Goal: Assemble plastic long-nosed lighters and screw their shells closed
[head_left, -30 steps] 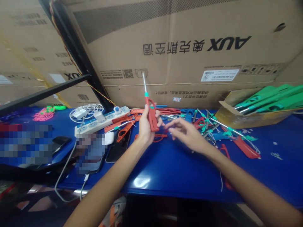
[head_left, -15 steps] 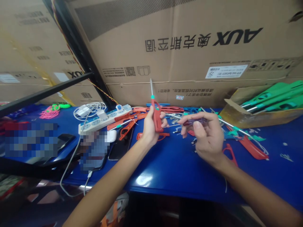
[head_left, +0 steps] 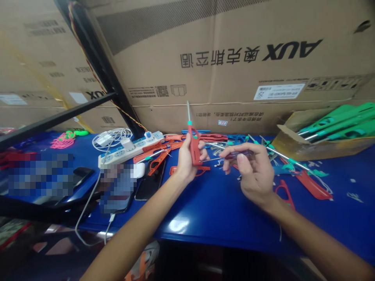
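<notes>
My left hand (head_left: 186, 158) is closed around a red long-nosed lighter (head_left: 193, 145), held upright with its metal tube and green collar pointing up. My right hand (head_left: 254, 171) is raised just to the right of it, fingers pinched on a small dark translucent tube-like part (head_left: 240, 154). Both hands hover above a blue table (head_left: 216, 207). Loose red lighter shells (head_left: 159, 154) and metal tubes with green collars (head_left: 272, 154) lie scattered behind and beside the hands.
A white power strip (head_left: 129, 150) with plugged chargers and coiled cable sits at the left. Dark phones (head_left: 149, 181) lie near it. A cardboard box of green lighters (head_left: 331, 128) stands at the right. Large cartons (head_left: 234, 66) form the back wall.
My right hand came up off the table with the small dark part pinched in its fingers and now holds it beside the lighter. My left hand kept the lighter upright.
</notes>
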Demonstrator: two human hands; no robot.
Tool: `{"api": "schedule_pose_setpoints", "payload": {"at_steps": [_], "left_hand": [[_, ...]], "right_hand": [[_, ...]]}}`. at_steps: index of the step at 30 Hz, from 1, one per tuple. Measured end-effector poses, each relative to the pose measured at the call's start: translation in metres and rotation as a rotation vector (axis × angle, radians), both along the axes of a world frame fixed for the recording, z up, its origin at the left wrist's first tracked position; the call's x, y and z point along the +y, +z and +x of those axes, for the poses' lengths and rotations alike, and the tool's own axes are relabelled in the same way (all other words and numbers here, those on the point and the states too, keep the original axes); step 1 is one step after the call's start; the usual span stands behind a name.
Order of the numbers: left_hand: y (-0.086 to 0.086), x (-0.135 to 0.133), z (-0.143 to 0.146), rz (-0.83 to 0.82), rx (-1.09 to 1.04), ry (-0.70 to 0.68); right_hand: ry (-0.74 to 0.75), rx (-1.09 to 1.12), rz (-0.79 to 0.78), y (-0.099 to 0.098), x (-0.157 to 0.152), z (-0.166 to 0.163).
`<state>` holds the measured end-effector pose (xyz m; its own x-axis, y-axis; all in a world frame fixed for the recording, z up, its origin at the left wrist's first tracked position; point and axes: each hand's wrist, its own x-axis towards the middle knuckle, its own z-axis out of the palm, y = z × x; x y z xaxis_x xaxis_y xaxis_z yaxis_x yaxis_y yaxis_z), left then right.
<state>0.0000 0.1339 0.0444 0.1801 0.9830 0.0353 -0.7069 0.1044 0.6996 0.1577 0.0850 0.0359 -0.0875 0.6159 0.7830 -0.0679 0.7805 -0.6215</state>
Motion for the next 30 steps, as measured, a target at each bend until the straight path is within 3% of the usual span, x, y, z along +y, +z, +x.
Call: {"api": "schedule_pose_setpoints", "payload": {"at_steps": [4, 16, 30], "left_hand": [[-0.0003, 0.0000, -0.0008, 0.009, -0.011, -0.011], [-0.0012, 0.0013, -0.0012, -0.012, -0.008, -0.006], [-0.0002, -0.0006, 0.0000, 0.015, 0.017, -0.019]], "right_hand": [[-0.045, -0.011, 0.007, 0.0009, 0.0014, 0.0017], [0.001, -0.055, -0.094, 0.0025, -0.0001, 0.0021], [-0.005, -0.052, -0.061, 0.0014, -0.0002, 0.0020]]}}
